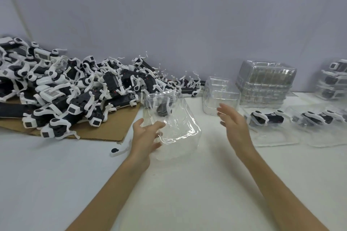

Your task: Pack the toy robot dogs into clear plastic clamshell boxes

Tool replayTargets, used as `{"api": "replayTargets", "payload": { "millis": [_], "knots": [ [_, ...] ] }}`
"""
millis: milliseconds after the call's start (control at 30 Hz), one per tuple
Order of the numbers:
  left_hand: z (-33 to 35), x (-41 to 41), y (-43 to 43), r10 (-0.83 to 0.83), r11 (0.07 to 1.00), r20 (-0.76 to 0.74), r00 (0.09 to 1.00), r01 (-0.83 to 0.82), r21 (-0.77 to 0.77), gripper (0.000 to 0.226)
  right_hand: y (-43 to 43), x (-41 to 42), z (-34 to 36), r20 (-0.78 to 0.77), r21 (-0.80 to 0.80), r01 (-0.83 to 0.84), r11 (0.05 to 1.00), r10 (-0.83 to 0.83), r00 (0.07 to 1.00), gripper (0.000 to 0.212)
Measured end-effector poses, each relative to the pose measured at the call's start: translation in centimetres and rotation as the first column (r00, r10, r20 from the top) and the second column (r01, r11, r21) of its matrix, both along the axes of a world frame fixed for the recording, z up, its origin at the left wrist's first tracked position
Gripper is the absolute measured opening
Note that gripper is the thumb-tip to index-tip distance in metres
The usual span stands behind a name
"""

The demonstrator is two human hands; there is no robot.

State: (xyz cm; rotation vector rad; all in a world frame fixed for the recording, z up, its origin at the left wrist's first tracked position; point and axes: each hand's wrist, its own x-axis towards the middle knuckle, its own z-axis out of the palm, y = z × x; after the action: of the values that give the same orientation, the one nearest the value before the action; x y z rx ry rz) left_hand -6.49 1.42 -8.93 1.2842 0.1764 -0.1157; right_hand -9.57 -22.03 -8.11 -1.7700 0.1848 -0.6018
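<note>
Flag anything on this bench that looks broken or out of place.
A loose white leg piece lies alone on the table, just off the cardboard sheet and apart from the pile of toy robot dogs. It may have come off one of them; which one cannot be told.

White table (pixel 187 184): cardboard (pixel 112 129), clamshell boxes (pixel 262 82).

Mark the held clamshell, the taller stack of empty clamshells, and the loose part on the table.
held clamshell (pixel 178 118), head view, clear front wall
taller stack of empty clamshells (pixel 264 80), head view, stack's front side
loose part (pixel 114 150), head view, black round end
</note>
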Motion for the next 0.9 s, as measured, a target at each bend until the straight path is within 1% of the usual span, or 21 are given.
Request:
{"api": "replayTargets", "payload": {
  "millis": [67, 133, 267, 433, 533, 633, 700, 767, 833, 900],
  "knots": [
    [-0.1, 0.1, 0.0, -0.010, 1.000, -0.001, 1.000, 0.010, -0.001, 0.079, -2.6, 0.6, -0.9, -0.172, 0.061, 0.050, 0.997, -0.039, 0.984, 0.045],
    [-0.2, -0.1, -0.2, -0.027, 1.000, -0.004, 1.000, 0.027, 0.010, 0.078, -4.3, 1.0, -1.6, -0.228, 0.061, 0.090, 0.994, -0.073, 0.971, 0.045],
    [-0.2, -0.2, -0.2, -0.044, 0.999, -0.007, 0.999, 0.044, 0.028, 0.076, -6.2, 1.7, -2.1, -0.224, 0.042, 0.130, 0.991, -0.117, 0.967, 0.045],
    [0.0, -0.4, -0.2, -0.076, 0.996, -0.001, 0.997, 0.076, 0.039, 0.074, -7.4, 1.5, -2.4, -0.229, -0.019, 0.131, 0.991, -0.132, 0.964, 0.053],
    [-0.1, -0.6, -0.3, -0.097, 0.994, 0.011, 0.995, 0.097, 0.043, 0.065, -7.2, 0.7, -2.4, -0.241, -0.072, 0.081, 0.994, -0.096, 0.966, 0.047],
    [-0.2, -0.7, -0.3, -0.125, 0.991, 0.037, 0.991, 0.124, 0.047, 0.054, -5.7, 0.2, -1.5, -0.189, -0.134, 0.039, 0.990, -0.064, 0.980, 0.038],
    [-0.1, -0.8, -0.2, -0.151, 0.988, 0.062, 0.986, 0.148, 0.051, 0.050, -4.1, 0.0, -0.6, -0.159, -0.113, -0.059, 0.992, 0.041, 0.986, 0.032],
    [0.0, -0.9, -0.3, -0.166, 0.985, 0.098, 0.981, 0.161, 0.054, 0.051, -2.4, -0.3, -0.1, -0.173, -0.038, -0.227, 0.973, 0.217, 0.961, 0.034],
    [0.0, -1.0, -0.4, -0.174, 0.984, 0.137, 0.975, 0.167, 0.064, 0.054, -1.1, -0.5, 0.0, -0.217, 0.031, -0.362, 0.932, 0.360, 0.908, 0.049],
    [0.3, -1.3, -0.6, -0.178, 0.983, 0.180, 0.967, 0.167, 0.077, 0.056, -0.1, -0.5, -0.2, -0.239, 0.095, -0.434, 0.896, 0.444, 0.864, 0.060]
  ]
}}
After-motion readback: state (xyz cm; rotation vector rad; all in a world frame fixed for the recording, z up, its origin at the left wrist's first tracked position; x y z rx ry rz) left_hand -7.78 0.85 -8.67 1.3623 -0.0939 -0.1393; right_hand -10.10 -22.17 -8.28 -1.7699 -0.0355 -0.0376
